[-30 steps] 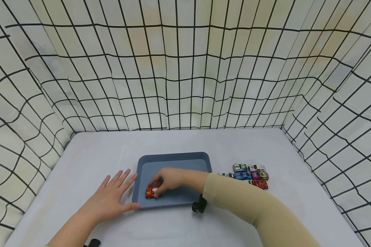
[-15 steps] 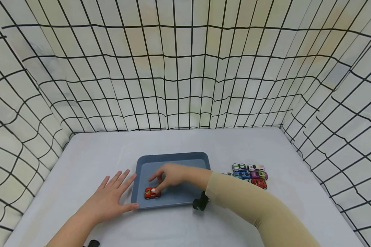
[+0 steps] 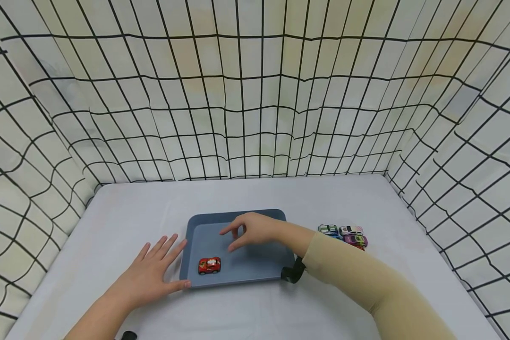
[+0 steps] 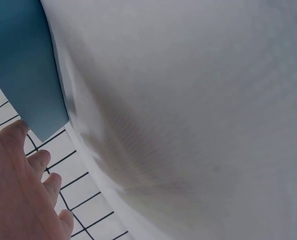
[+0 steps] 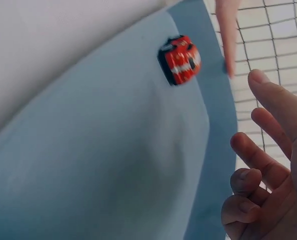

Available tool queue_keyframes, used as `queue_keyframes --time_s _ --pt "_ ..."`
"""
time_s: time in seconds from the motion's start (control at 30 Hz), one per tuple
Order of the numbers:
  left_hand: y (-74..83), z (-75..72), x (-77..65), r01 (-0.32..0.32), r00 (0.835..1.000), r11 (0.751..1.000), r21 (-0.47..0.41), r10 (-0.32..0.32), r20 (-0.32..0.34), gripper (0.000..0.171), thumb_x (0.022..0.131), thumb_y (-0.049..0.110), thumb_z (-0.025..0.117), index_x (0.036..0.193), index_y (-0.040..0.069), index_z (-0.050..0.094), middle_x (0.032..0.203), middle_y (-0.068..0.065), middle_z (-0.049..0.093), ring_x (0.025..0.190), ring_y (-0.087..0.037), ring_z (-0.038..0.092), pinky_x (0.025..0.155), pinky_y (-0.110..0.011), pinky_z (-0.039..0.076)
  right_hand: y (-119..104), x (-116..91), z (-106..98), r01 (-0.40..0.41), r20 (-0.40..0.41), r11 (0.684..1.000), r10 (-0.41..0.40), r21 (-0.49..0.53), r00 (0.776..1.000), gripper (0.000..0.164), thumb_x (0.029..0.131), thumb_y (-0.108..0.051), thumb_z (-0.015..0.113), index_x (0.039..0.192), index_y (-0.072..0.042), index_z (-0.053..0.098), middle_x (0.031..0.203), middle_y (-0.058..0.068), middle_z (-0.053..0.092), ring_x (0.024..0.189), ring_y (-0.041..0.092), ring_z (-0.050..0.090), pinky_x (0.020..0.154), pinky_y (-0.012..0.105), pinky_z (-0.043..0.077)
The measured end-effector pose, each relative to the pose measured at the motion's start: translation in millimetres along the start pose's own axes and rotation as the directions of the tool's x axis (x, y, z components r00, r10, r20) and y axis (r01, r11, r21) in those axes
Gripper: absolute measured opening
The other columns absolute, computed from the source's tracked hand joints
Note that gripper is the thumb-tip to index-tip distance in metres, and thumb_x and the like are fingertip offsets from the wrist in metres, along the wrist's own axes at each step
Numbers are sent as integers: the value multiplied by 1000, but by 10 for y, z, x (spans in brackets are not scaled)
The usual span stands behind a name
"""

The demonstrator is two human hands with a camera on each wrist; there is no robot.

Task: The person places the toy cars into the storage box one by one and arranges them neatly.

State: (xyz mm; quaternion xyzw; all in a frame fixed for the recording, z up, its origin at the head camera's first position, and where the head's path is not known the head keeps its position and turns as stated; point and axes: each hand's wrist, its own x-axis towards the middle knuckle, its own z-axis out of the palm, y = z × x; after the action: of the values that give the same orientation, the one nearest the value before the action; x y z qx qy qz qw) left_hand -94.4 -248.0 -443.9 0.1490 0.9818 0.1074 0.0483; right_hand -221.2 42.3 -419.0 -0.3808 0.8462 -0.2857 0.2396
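Note:
A red toy car (image 3: 209,265) stands in the front left corner of a blue-grey tray (image 3: 238,278); the right wrist view shows the same red car (image 5: 180,60) near the tray wall. My right hand (image 3: 255,229) is over the middle of the tray, apart from the car, thumb and index finger spread with nothing between them. Its other fingers (image 5: 246,180) are loosely bent in the right wrist view. My left hand (image 3: 153,274) lies spread beside the tray's left side, thumb at the front left corner. In the left wrist view, its fingertips (image 4: 51,185) show near the tray (image 4: 28,65).
Several toy cars, among them a purple one (image 3: 355,240) and a white and pink one (image 3: 351,230), stand close together right of the tray, partly hidden by my right sleeve (image 3: 352,274). A black grid net (image 3: 246,108) surrounds the white table (image 3: 153,198).
My right hand has let go of the red car and moved back and to the right, over the tray's middle. The car stays in the front left corner. The left hand stays put.

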Motion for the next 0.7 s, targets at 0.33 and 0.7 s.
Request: queue_keyframes --time_s 0.33,0.7 --pt "-6 13 -6 -3 1000 1000 -12 3 -4 104 76 81 58 155 17 35 160 -16 27 146 -43 21 115 -66 11 277 -435 -347 -52 -84 998 54 24 995 50 84 -37 79 132 -25 66 109 2 65 71 15 52 62 28 46" --pt "-10 23 -3 -4 1000 1000 -3 4 -5 104 76 82 57 155 17 35 160 -17 28 146 -43 21 115 -66 12 686 -1051 -583 -128 -119 991 130 25 984 46 88 -31 77 131 -20 67 107 1 66 80 19 51 66 33 45"
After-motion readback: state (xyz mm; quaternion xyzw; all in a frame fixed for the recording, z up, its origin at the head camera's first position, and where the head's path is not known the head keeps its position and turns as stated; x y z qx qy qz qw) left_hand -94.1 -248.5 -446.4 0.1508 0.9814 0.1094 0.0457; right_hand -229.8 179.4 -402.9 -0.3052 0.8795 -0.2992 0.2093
